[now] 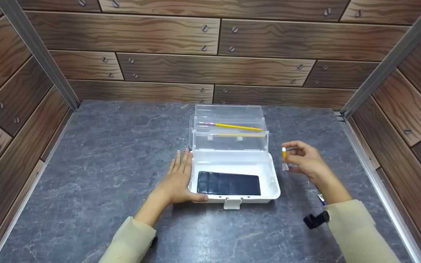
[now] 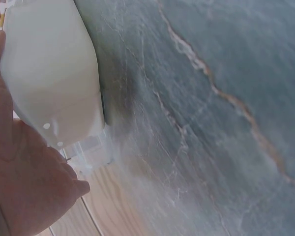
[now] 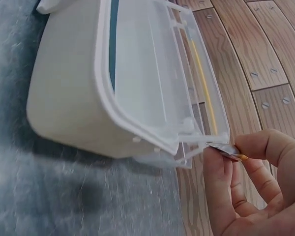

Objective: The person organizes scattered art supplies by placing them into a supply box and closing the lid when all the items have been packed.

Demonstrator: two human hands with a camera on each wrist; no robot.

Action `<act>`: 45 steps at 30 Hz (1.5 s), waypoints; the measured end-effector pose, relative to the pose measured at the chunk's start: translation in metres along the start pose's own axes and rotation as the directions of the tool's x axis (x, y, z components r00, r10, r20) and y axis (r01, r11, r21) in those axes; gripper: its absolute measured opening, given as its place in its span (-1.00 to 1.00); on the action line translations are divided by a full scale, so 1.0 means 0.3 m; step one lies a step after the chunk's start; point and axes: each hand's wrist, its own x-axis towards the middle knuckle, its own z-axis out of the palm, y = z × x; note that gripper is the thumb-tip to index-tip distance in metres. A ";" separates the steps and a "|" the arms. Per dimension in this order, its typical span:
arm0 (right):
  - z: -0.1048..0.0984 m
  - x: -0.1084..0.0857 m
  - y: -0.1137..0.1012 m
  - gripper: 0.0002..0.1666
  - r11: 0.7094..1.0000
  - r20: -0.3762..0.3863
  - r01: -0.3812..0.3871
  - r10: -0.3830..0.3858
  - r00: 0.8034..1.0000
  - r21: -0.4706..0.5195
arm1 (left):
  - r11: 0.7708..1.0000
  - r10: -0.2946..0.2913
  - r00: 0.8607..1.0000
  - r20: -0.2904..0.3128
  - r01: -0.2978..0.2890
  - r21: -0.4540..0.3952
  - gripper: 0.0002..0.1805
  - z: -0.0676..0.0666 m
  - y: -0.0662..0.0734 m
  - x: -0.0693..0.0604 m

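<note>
A white plastic box (image 1: 274, 182) with its clear hinged lid (image 1: 228, 111) raised stands mid-table. Inside it lies a flat, glossy black rectangular slab (image 1: 228, 183). My left hand (image 1: 177, 184) rests along the box's left wall with straight fingers, its thumb on the front rim. To the right of the box, my right hand (image 1: 305, 160) pinches a small paint tube (image 1: 284, 152) with a white cap and yellow band between thumb and fingers. In the right wrist view the tube (image 3: 227, 150) looks silver and orange. A thin yellow paintbrush (image 1: 238, 127) lies in the lid's clear tray.
Partly hidden by my right wrist, a small blue-and-white item (image 1: 321, 199) lies on the grey marbled table (image 1: 122, 146). The box's front latch (image 1: 232, 203) hangs down. Wood-patterned walls (image 1: 166, 65) and metal posts (image 1: 378, 62) enclose the table.
</note>
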 end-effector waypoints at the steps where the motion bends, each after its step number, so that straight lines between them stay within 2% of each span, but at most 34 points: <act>1: 0.008 0.007 -0.006 -0.42 1.000 0.000 -0.005 0.005 1.000 -0.009 | 1.000 -0.001 1.000 0.001 0.001 -0.001 0.66 0.000 0.000 0.000; 17: 0.118 0.098 -0.054 -0.37 0.993 -0.005 -0.024 0.024 1.000 -0.118 | 1.000 0.012 1.000 -0.007 -0.012 -0.018 0.65 -0.003 0.004 0.000; 23: 0.130 0.114 -0.072 -0.39 0.991 0.017 -0.024 0.026 1.000 -0.133 | 0.999 0.027 0.999 -0.019 -0.027 -0.021 0.65 -0.005 0.002 0.001; 31: 0.138 0.139 -0.084 -0.44 0.989 -0.001 -0.065 0.065 0.998 -0.132 | 1.000 0.017 1.000 -0.008 -0.017 -0.025 0.66 -0.007 0.003 0.000; 45: 0.134 0.139 -0.075 -0.46 0.992 0.001 -0.061 0.062 0.998 -0.108 | 0.999 0.010 1.000 -0.014 -0.011 -0.031 0.65 0.001 0.001 -0.002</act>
